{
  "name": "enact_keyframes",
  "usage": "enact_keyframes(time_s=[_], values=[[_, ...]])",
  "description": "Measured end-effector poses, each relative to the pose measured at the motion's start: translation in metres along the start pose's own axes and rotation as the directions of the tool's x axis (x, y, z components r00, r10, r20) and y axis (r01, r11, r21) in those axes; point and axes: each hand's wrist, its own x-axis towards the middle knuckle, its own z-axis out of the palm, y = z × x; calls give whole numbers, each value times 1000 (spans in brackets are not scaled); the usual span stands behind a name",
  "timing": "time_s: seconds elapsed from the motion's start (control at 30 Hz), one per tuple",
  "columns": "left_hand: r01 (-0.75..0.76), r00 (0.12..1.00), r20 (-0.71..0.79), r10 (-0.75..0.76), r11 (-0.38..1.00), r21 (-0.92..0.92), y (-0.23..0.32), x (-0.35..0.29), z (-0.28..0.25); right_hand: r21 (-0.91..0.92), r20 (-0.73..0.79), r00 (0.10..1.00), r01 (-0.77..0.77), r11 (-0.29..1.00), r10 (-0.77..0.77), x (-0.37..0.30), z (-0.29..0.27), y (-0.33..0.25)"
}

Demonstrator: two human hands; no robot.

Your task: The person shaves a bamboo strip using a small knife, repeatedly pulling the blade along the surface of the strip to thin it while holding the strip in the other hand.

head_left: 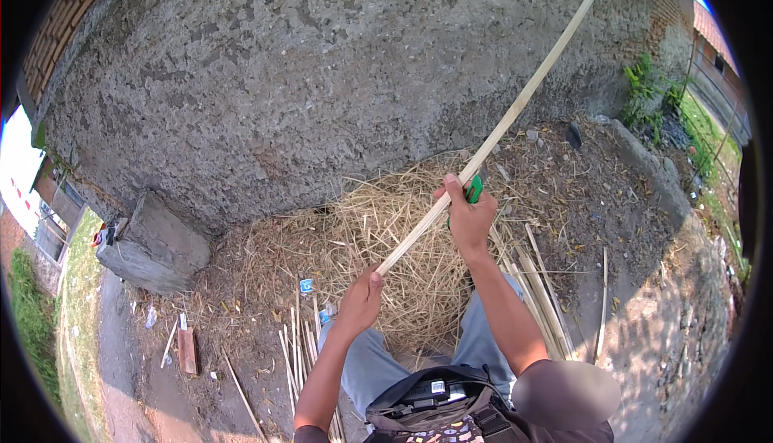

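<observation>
A long pale bamboo strip (531,89) slants from my lap up to the far right, its far end running past the wall's upper part. My left hand (360,304) is closed round its near end. Higher along the strip, my right hand (469,219) grips a green-handled cutter (475,189) against it, thumb pressed on the strip. The cutter's blade is mostly hidden by the strip and fingers. Below both hands a heap of thin straw-coloured shavings (411,282) lies between my knees.
A rough grey wall (322,80) rises in front. Several cut strips lie beside my right leg (543,302) and left leg (294,354). To the left are a concrete block (165,246) and a brick (188,352). A dark bag (435,395) rests at my waist.
</observation>
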Motion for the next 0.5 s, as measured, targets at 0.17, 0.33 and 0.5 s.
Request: enact_keyframes(time_s=[0.17,0.33,0.5], values=[[66,987,149,-64,998,-9,-3,-14,31,-10,-98,992,-84,996,83,8,-21,49],[619,752,610,-249,585,-524,4,-48,31,-353,188,973,-61,934,135,-10,-43,67],[758,652,677,-341,313,-573,20,-62,20,-257,326,937,-38,966,124,-65,-58,89]])
